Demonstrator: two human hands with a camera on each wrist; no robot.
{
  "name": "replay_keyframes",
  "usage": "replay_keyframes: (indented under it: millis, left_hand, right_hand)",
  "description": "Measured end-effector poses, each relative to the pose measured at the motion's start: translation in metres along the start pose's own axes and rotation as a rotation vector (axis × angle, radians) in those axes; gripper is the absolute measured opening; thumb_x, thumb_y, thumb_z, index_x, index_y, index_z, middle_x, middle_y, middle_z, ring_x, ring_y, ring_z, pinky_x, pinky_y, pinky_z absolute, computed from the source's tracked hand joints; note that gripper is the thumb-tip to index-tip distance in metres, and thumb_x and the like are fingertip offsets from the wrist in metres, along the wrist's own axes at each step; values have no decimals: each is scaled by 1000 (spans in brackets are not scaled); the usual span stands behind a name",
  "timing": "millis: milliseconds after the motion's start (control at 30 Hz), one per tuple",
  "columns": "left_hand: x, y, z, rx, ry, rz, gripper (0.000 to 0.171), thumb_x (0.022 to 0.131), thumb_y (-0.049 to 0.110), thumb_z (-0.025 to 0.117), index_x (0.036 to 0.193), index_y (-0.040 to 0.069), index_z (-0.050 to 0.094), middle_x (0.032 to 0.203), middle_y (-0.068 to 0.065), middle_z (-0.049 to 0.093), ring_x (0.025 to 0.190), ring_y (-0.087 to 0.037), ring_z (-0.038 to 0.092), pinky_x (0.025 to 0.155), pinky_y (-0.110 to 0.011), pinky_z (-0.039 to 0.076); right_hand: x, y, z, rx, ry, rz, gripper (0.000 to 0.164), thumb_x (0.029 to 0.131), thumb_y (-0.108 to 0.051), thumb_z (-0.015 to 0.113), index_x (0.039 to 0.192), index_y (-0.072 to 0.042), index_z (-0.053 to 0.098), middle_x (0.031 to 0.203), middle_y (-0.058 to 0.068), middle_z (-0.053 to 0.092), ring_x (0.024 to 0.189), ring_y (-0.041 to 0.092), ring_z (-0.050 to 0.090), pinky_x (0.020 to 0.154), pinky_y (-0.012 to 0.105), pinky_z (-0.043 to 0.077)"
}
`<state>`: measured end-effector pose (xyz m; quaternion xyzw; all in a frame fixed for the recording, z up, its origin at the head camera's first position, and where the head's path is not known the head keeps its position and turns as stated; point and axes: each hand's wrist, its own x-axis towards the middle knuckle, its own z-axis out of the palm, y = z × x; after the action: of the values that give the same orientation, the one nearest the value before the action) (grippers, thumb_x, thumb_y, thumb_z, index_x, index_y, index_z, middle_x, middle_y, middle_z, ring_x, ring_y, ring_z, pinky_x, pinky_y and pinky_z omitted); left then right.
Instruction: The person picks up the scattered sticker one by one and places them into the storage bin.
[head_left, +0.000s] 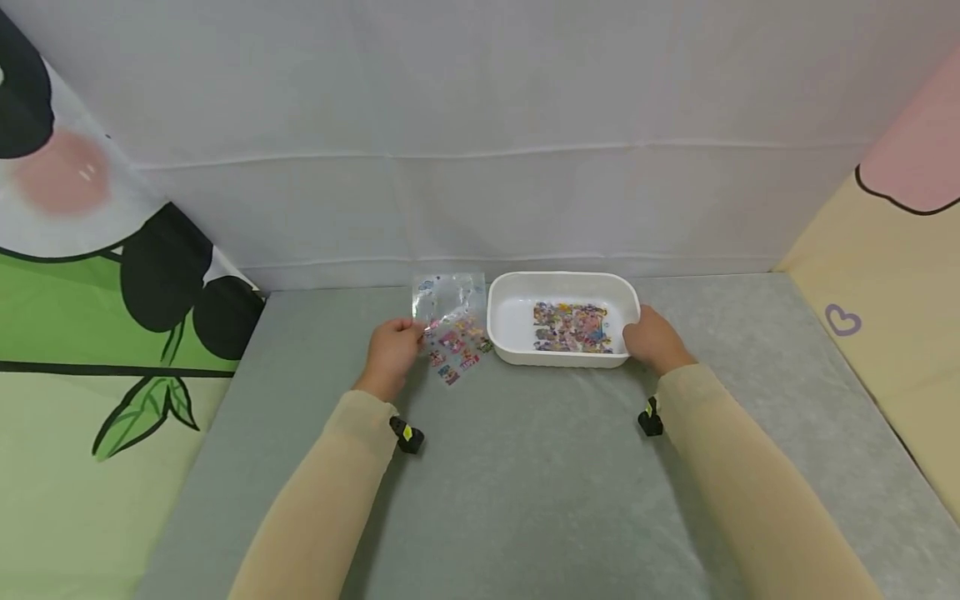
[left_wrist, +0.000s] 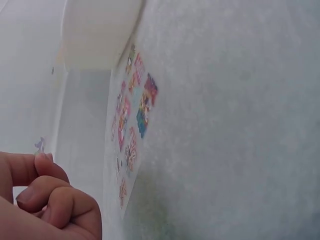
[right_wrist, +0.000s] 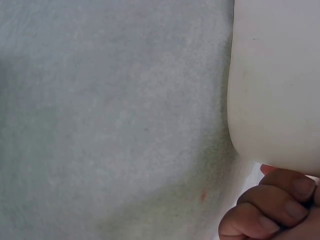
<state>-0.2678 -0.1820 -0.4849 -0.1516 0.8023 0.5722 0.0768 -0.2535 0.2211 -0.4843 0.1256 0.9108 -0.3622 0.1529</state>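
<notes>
My left hand (head_left: 392, 354) pinches the left edge of a clear sticker sheet (head_left: 448, 293) between thumb and forefinger. In the left wrist view a small purple print shows at the fingertips (left_wrist: 44, 158), and the other fingers are curled. Below and overlapping it in the head view, a second clear sheet with colourful stickers (left_wrist: 131, 115) lies aslant on the table. My right hand (head_left: 656, 340) grips the right end of a white plastic tray (head_left: 513, 346), its fingers curled at the corner. Inside the tray lie colourful stickers (head_left: 572, 327).
The grey cloth-covered table (head_left: 525, 483) runs back to a white cloth wall (head_left: 510, 208), with the tray and sheets near that rear edge. Printed cloth panels stand at left (head_left: 142, 467) and right (head_left: 892, 275). Small black cameras sit on both wrists.
</notes>
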Motion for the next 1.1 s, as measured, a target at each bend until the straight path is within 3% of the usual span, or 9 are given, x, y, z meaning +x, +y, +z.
replay_keyframes:
  millis: [233, 533, 833, 1100]
  left_hand:
    - [0, 0, -2, -54, 31, -28, 24, 107, 21, 55, 116, 0, 62, 107, -11, 63, 93, -19, 52, 78, -33, 41]
    - [-4, 1, 6, -94, 47, 12, 21, 104, 19, 59, 108, -1, 64, 98, -10, 63, 88, -19, 51, 75, -32, 39]
    - [-11, 7, 17, -87, 0, -4, 29, 106, 25, 58, 121, 1, 64, 114, -13, 62, 102, -23, 52, 83, -36, 42]
    - [-17, 17, 28, -80, -34, 19, 30, 106, 26, 59, 122, 2, 64, 115, -12, 61, 107, -29, 55, 85, -39, 45]
  right_hand:
    - [-1, -1, 1, 10, 1, 2, 61, 101, -13, 32, 157, 10, 22, 144, 31, 45, 114, 42, 49, 99, 56, 42]
    - [-1, 1, 1, 12, 12, -9, 60, 101, -13, 33, 155, 11, 25, 140, 31, 47, 111, 42, 51, 96, 56, 44]
    - [1, 2, 2, 10, 18, -15, 60, 100, -12, 33, 155, 10, 27, 140, 31, 48, 113, 42, 51, 99, 57, 42]
    - [-1, 1, 2, 13, 16, -11, 59, 101, -13, 33, 156, 10, 25, 141, 31, 48, 113, 42, 51, 97, 57, 44]
